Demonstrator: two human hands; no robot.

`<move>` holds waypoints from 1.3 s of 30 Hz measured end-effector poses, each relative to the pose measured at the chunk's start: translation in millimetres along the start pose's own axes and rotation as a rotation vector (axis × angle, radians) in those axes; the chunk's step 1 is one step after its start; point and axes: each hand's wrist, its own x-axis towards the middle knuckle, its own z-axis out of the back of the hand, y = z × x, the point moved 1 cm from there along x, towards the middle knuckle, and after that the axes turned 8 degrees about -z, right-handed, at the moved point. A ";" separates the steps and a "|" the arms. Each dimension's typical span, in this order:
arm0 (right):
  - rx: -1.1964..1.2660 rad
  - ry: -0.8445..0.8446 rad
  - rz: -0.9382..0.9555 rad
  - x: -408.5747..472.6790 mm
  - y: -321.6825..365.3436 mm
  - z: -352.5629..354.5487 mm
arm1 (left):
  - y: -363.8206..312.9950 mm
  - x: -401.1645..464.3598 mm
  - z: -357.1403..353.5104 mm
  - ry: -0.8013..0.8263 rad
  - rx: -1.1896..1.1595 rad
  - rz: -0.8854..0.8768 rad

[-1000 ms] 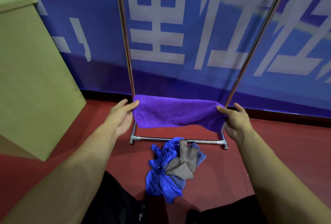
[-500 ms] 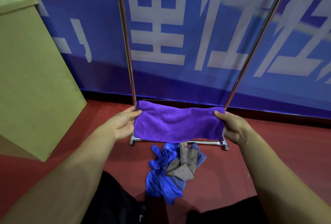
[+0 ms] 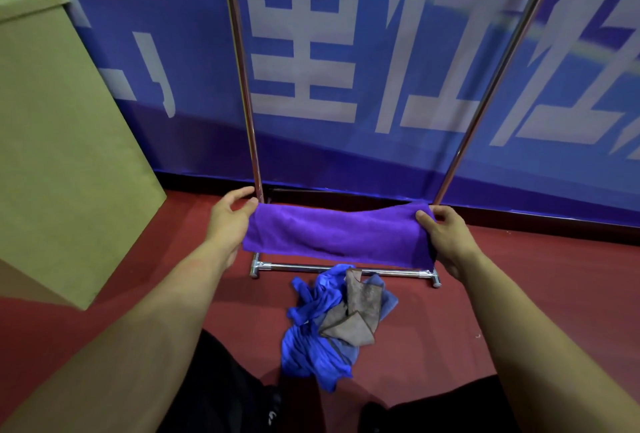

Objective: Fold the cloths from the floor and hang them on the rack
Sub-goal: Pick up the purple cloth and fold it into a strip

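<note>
A purple cloth (image 3: 337, 237), folded into a long band, hangs stretched in the air between my hands. My left hand (image 3: 230, 221) pinches its left end and my right hand (image 3: 446, 238) pinches its right end. Behind it stands the metal rack, with a left upright (image 3: 242, 79), a right upright (image 3: 495, 79) and a floor bar (image 3: 304, 266). Its top rail is out of view. On the red floor in front of the rack lies a crumpled blue cloth (image 3: 311, 339) with a grey-brown cloth (image 3: 356, 311) on top of it.
A large tan cardboard box (image 3: 59, 148) stands at the left. A blue banner wall (image 3: 346, 69) with white characters runs close behind the rack. My dark-clothed knees (image 3: 221, 394) are at the bottom edge, near the pile.
The purple cloth has gone from sagging loosely to a taut, narrower band, and both hands have shifted slightly toward me while keeping hold of its ends.
</note>
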 end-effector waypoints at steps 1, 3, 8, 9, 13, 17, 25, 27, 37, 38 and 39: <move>0.031 0.001 0.002 1.4 0.1 -0.6 | -1.1 0.1 -0.4 -0.014 -0.008 -0.006; 0.104 0.007 -0.050 5.0 0.4 -1.2 | -1.8 1.5 -0.1 -0.016 -0.017 -0.018; 0.108 -0.010 0.004 3.1 7.2 1.0 | -5.4 0.2 -0.5 -0.005 -0.070 -0.027; 0.068 -0.044 0.059 1.2 9.0 2.4 | -7.8 -1.2 -1.1 -0.017 -0.067 -0.048; 0.007 -0.129 0.201 -4.6 13.9 6.7 | -16.1 -4.0 -0.5 -0.104 -0.086 -0.143; 0.121 -0.130 0.219 -11.4 22.4 6.6 | -24.6 -7.9 -0.4 -0.167 -0.127 -0.200; 0.287 -0.145 0.223 -14.4 27.5 11.7 | -34.4 -10.4 3.1 -0.269 -0.241 -0.237; 0.287 -0.160 0.210 -10.7 23.9 11.8 | -34.8 -11.3 1.4 -0.255 -0.234 -0.236; 0.094 -0.124 0.114 6.9 5.7 10.8 | -18.9 -5.1 -4.5 0.025 -0.209 -0.111; 0.078 -0.123 0.118 6.9 5.3 11.3 | -18.1 -5.5 -4.8 0.022 -0.178 -0.116; 0.071 -0.138 0.115 8.2 4.2 12.1 | -17.5 -5.9 -5.1 0.012 -0.149 -0.125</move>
